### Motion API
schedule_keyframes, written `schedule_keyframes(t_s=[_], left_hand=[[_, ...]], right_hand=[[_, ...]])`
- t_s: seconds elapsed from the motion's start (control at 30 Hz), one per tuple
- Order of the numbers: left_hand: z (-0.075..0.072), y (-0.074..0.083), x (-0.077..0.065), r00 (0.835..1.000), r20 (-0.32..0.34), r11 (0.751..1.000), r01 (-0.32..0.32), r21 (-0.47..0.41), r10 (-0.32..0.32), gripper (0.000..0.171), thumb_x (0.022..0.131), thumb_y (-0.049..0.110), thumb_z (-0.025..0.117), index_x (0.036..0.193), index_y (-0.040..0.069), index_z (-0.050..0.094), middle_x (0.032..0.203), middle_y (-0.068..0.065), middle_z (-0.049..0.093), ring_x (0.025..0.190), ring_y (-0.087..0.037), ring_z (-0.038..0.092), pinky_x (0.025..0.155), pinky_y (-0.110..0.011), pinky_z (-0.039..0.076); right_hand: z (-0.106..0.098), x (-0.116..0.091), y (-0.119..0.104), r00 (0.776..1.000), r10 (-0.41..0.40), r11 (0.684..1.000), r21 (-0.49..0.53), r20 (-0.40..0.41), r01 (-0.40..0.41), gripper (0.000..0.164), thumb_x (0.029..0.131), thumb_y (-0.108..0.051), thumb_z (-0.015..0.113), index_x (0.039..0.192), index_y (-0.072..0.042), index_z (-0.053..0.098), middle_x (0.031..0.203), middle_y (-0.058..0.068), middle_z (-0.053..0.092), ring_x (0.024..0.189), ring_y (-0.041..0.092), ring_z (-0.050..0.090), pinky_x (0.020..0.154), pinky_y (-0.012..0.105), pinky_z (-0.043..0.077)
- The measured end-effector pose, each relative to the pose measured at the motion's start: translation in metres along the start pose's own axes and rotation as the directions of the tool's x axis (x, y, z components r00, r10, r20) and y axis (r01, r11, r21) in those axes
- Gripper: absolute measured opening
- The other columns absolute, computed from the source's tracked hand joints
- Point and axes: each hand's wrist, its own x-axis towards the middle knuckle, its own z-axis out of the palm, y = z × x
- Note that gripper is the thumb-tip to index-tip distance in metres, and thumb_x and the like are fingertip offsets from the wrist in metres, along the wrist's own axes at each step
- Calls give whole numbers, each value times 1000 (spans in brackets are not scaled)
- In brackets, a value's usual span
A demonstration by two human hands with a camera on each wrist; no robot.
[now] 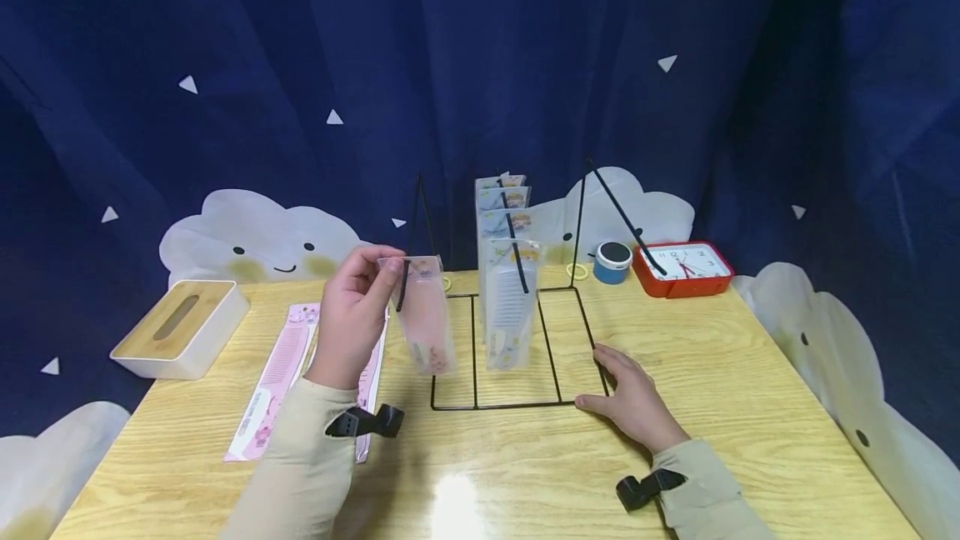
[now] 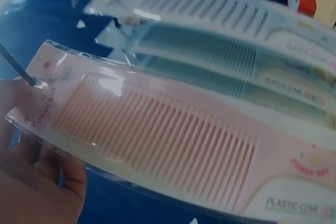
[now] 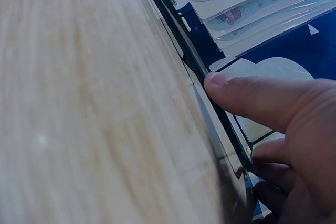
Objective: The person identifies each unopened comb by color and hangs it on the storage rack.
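My left hand (image 1: 352, 319) pinches the top of a packaged pink comb (image 1: 426, 319) between thumb and fingers. A black hook (image 1: 402, 286) at the left of a wire display rack (image 1: 517, 406) appears to pass through the pack's top. In the left wrist view the comb's teeth (image 2: 157, 135) face the camera. Several packaged pale combs (image 1: 510, 298) hang one behind another on the middle hook. My right hand (image 1: 633, 398) rests at the rack's front right corner, its thumb (image 3: 247, 93) on the front bar and its fingers by the side bar.
Pink comb packs (image 1: 273, 382) lie on the table left of the rack, partly behind my left arm. A tissue box (image 1: 180, 332) stands at far left. Behind right are a blue cylinder (image 1: 612, 265) and a red clock (image 1: 684, 269). The rack's right hook (image 1: 626, 215) bears no pack.
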Motion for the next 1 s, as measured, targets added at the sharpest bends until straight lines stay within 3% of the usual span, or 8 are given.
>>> schedule_keyframes(t_s=[0.17, 0.37, 0.53, 0.67, 1.0], left_hand=[[1, -10, 15, 1000, 1, 1000, 17, -6, -17, 20, 100, 14, 64, 112, -1, 65, 79, 4, 58, 69, -12, 46, 62, -24, 40], [4, -13, 33, 998, 34, 999, 47, 14, -47, 22, 101, 16, 62, 113, -1, 64, 90, 6, 64, 81, -13, 54, 75, -23, 46], [6, -16, 50, 997, 46, 997, 64, 40, -66, 24, 101, 18, 61, 114, -2, 64, 89, 5, 62, 81, -11, 53, 74, -22, 44], [8, -19, 60, 996, 44, 994, 81, 70, -84, 26, 102, 22, 61, 115, -1, 64, 88, 4, 61, 80, -12, 51, 71, -24, 41], [14, -29, 91, 993, 14, 989, 112, 95, -114, 26, 102, 23, 60, 117, 2, 64, 94, 4, 64, 90, -12, 57, 83, -25, 46]], right_hand=[[1, -1, 2, 1000, -10, 1000, -2, -5, 10, 88, 81, -34, 85, 147, 5, 44, 154, 25, 39, 141, 49, 32, 110, 63, 30], [1, -2, 3, 1000, -4, 1000, 7, -7, 4, 87, 81, -33, 85, 147, 5, 44, 154, 25, 39, 141, 48, 32, 110, 63, 29], [1, -2, 2, 1000, 11, 1000, 13, 1, -11, 88, 81, -33, 85, 148, 4, 43, 154, 25, 38, 142, 48, 31, 111, 62, 29], [1, -2, 2, 1000, 16, 1000, 16, -2, -16, 88, 81, -33, 85, 148, 5, 44, 154, 25, 39, 142, 48, 31, 111, 62, 29], [1, 0, 3, 1000, 5, 1000, 12, -6, -5, 87, 81, -33, 84, 149, 4, 43, 156, 22, 38, 143, 46, 30, 112, 63, 28]])
